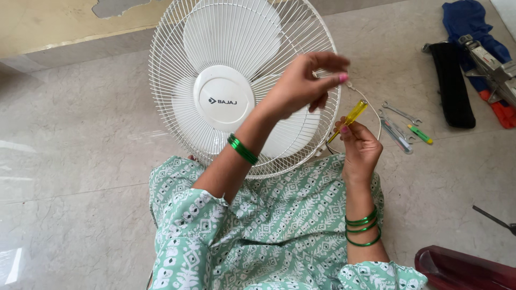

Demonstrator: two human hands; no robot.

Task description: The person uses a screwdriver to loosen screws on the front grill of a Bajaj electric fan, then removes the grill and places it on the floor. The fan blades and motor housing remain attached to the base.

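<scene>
**At the rim of the fan guard, pinching a small fastener**

Against my lap leans the white wire-mesh fan guard (177, 70), its round white plastic hub cap (223, 98) facing up at me and the pale blades showing behind the wires. At its right edge my left hand (303, 80) reaches across, fingers (336, 77) clenched in a pinch on something tiny at the rim; it looks like a small screw or clip, but it is too small for me to tell. A thin white wire ring (371, 104) curves off the guard's edge just beside that pinch. My right hand (359, 147) sits lower, fingers closed round the yellow see-through handled screwdriver (352, 115), whose tip angles up toward the same spot without yet touching it, as far as I can see.

I judge this to be the step of working the rim fastening of the guard, with the piece held steady and the tool waiting. What the next move would call for is a fine line-up: the driver's tip has to meet the fastener squarely while my left hand keeps it from turning or dropping, and the guard must not roll off my knees.

On the grey stone floor (80, 134) to my right, well apart, lie steel spanners (400, 113), a green-handled small screwdriver (419, 133), a black pouch (451, 86) and a blue cloth (467, 19).
</scene>
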